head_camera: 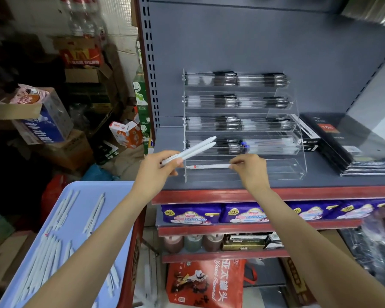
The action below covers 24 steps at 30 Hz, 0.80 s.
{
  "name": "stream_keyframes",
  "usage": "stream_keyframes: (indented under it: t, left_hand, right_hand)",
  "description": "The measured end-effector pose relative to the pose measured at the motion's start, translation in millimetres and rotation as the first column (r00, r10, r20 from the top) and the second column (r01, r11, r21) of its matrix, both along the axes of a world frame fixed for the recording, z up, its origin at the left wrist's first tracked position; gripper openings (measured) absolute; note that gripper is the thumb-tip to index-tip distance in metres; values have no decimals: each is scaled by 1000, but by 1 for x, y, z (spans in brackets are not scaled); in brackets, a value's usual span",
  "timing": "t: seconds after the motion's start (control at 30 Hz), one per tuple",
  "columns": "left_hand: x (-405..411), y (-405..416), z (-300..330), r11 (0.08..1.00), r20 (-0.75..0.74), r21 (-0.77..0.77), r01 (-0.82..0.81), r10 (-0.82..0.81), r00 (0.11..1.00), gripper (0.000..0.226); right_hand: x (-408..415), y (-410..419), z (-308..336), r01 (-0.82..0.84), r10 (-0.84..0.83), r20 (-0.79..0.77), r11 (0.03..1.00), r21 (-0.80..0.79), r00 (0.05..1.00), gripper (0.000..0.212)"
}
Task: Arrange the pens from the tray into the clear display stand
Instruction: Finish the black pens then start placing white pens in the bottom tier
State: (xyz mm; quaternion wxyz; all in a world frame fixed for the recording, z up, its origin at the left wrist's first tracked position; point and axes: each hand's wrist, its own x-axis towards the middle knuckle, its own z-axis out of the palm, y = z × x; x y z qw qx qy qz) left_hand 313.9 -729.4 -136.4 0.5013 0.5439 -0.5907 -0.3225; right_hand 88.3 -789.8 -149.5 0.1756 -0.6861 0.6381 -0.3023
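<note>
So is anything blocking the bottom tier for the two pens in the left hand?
Nothing visible. The bottom tier holds only one pen, lying flat along its left half, pinched at its end by the right hand. The two pens in the left hand sit just above-left of it.

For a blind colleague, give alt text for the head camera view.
The right hand lays a white pen in the clear display stand's bottom tier while the left hand holds two more pens; more lie on the blue tray.

Grey shelf w/ red edge: clear display stand on it, black boxes stacked beside, right.
</note>
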Motion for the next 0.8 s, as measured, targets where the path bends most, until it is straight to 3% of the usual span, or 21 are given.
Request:
stream_keyframes:
  t: [0.23, 0.3, 0.37, 0.43, 0.6, 0.8]
  left_hand:
    - [-13, -7, 1, 999, 50, 9, 42, -42, 998, 13]
    - [-16, -9, 2, 999, 40, 4, 49, -49, 998, 15]
    - [-18, -10, 3, 998, 57, 8, 69, -69, 996, 15]
    - [-21, -12, 4, 993, 105, 35, 113, -116, 988, 11]
    - [-27, -14, 7, 978, 106, 108, 179, -190, 976, 15]
    - [-14, -16, 2, 994, 76, 4, -110, 109, 991, 14]
  right_hand:
    - [-16, 5, 11, -50, 31, 270, 997, 64, 962, 17]
    - [-18, 7, 17, -103, 54, 476, 992, 76, 878, 19]
    - [-19, 12, 25, -212, 85, 686, 972, 102, 723, 24]
    - [-18, 18, 31, -302, 101, 782, 947, 115, 615, 20]
    - [-19, 22, 32, -332, 136, 821, 941, 68, 555, 9]
    - [-42, 10, 23, -139, 19, 731, 985, 104, 682, 16]
